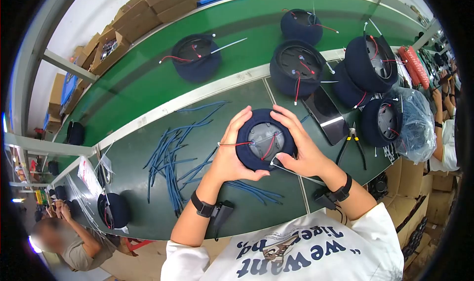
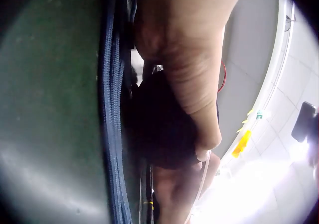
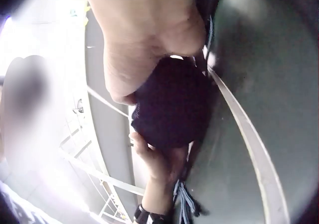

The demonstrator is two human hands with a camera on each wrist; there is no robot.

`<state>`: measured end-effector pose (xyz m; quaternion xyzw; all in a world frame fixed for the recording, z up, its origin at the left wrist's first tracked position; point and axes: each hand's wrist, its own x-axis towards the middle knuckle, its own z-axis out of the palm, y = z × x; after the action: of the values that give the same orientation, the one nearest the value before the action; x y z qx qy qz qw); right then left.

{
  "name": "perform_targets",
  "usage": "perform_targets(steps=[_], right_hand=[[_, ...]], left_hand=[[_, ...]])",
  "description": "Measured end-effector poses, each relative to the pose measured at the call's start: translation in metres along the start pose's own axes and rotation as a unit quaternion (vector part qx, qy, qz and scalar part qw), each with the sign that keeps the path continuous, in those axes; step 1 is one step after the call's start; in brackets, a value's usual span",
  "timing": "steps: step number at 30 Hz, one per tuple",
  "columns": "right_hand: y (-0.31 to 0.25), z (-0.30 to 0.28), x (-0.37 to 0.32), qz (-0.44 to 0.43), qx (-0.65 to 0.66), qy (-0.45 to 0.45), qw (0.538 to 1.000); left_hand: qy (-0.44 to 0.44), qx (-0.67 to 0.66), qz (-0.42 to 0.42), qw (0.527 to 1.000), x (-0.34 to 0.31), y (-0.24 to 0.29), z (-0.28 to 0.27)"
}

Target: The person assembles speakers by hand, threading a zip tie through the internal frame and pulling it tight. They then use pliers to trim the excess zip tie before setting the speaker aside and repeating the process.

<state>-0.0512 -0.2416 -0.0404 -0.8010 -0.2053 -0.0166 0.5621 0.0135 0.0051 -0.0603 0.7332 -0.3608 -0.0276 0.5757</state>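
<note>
A round navy fabric piece (image 1: 245,157) with a grey plastic inner disc, red wires and a white tie is held between both hands over the dark green table. On its left side the left hand (image 1: 231,150) grips it, thumb along the near rim. The right hand (image 1: 302,148) grips the other side, thumb at the near edge of the disc, by the white tie. In the left wrist view the dark fabric (image 2: 167,124) lies behind the left hand (image 2: 192,69). The right wrist view shows the fabric (image 3: 174,104) between the right hand (image 3: 149,40) and the left hand (image 3: 157,164).
Blue cords (image 1: 170,167) lie left on the table. A black tablet-like device (image 1: 326,117) and pliers (image 1: 352,142) are to the right. Several similar navy pieces (image 1: 196,66) stand beyond and right, near a plastic bag (image 1: 417,125). Another person (image 1: 81,244) is at lower left.
</note>
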Motion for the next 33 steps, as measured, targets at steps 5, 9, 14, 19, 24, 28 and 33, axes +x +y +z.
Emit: perform_targets(steps=[5, 9, 14, 19, 24, 28, 33], right_hand=[[-0.031, -0.027, -0.020, 0.025, -0.075, 0.032, 0.996], [-0.072, -0.019, -0.032, 0.015, -0.226, -0.023, 0.974], [-0.068, -0.012, -0.032, -0.014, -0.206, -0.055, 0.977], [-0.072, -0.022, -0.028, -0.017, -0.180, -0.054, 0.982], [-0.070, -0.023, -0.025, -0.028, -0.178, -0.048, 0.983], [-0.070, -0.025, -0.021, -0.022, -0.177, -0.060, 0.982], [-0.041, -0.057, -0.022, 0.079, 0.042, 0.029, 0.996]], left_hand=[[0.072, 0.178, -0.069, 0.979, -0.014, 0.036, -0.020], [0.025, 0.306, -0.041, 0.951, -0.035, 0.078, -0.033], [0.011, 0.269, 0.175, 0.947, -0.007, 0.066, 0.009], [0.024, 0.213, 0.172, 0.961, -0.010, 0.047, 0.016], [0.036, 0.227, 0.177, 0.957, -0.011, 0.041, 0.020], [0.049, 0.241, 0.164, 0.955, -0.011, 0.052, 0.013], [0.018, 0.210, -0.032, 0.977, -0.043, 0.056, -0.023]])
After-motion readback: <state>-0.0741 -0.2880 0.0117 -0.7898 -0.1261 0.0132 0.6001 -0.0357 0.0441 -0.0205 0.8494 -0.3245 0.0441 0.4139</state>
